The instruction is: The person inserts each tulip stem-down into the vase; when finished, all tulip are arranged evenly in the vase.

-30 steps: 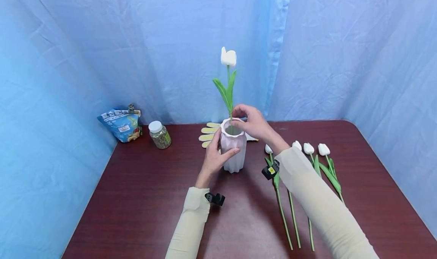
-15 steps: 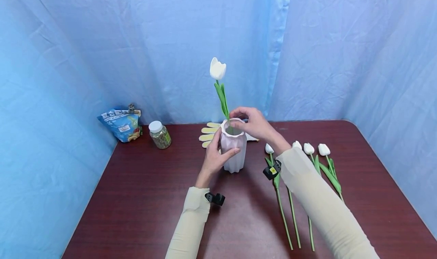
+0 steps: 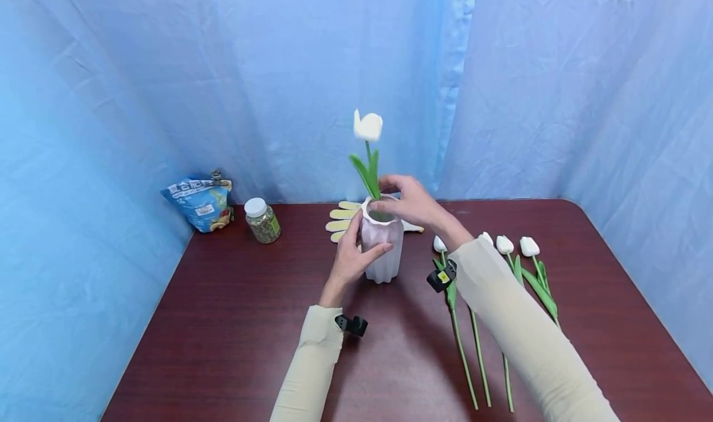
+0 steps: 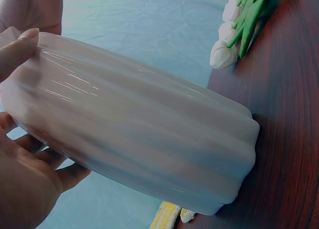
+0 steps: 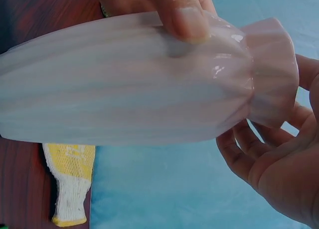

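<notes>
A pale pinkish-white fluted vase (image 3: 384,258) stands upright on the table, its wavy rim facing up. My left hand (image 3: 350,256) grips its upper left side, with the thumb across the front, as the left wrist view of the vase (image 4: 139,119) also shows. At the mouth, my right hand (image 3: 411,205) pinches the green stem of a white tulip (image 3: 368,127). Its bloom and two leaves rise above the rim, while the lower stem is hidden inside the vase. Fingers of the right hand (image 5: 279,159) curl beside the vase neck in the right wrist view.
Several white tulips (image 3: 504,245) lie on the dark red table (image 3: 223,341) at right, partly under the right sleeve. Behind the vase lies a yellow-and-white glove (image 3: 340,226). A white-lidded jar (image 3: 263,221) and a clipped blue bag (image 3: 202,206) stand back left, before blue curtains (image 3: 289,88).
The tulip has come down, its leaves now close above the vase rim. Its bloom swung left, then back right, and turned. The left hand keeps its grip on the vase.
</notes>
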{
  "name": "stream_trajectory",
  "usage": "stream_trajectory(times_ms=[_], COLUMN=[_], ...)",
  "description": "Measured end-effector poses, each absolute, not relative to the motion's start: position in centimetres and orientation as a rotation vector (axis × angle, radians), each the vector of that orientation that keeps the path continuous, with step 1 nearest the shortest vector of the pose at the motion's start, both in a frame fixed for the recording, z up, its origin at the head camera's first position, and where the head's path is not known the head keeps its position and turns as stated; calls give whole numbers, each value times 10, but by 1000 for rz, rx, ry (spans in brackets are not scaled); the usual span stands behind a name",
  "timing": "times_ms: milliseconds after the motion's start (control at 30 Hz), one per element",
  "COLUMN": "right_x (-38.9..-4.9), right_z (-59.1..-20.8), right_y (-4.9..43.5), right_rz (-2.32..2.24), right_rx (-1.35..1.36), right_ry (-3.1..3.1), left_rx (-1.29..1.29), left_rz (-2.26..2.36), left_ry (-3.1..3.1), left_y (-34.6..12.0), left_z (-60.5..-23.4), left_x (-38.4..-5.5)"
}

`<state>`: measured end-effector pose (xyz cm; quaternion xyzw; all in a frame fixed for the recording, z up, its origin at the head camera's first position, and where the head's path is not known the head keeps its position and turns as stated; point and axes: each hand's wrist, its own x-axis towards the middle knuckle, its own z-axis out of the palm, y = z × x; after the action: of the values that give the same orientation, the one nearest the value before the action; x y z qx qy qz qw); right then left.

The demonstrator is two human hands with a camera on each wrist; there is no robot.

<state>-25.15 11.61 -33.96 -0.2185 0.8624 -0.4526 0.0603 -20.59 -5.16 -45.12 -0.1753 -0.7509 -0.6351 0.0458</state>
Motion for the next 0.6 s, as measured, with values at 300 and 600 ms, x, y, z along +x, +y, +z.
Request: stream_trajectory(times_ms=[300, 600], right_x=[-247, -245], right_z=[-336, -325], right_y=[130, 152], right_rz=[-1409, -1461], right_rx=[-626, -574], right_ry=[2569, 2613], left_rx=[-550, -529], left_rz=[-1930, -1937], left_ry=[-2285, -2274], left_y=[-52, -50], left_z=[-451, -452], left_x=[-206, -207])
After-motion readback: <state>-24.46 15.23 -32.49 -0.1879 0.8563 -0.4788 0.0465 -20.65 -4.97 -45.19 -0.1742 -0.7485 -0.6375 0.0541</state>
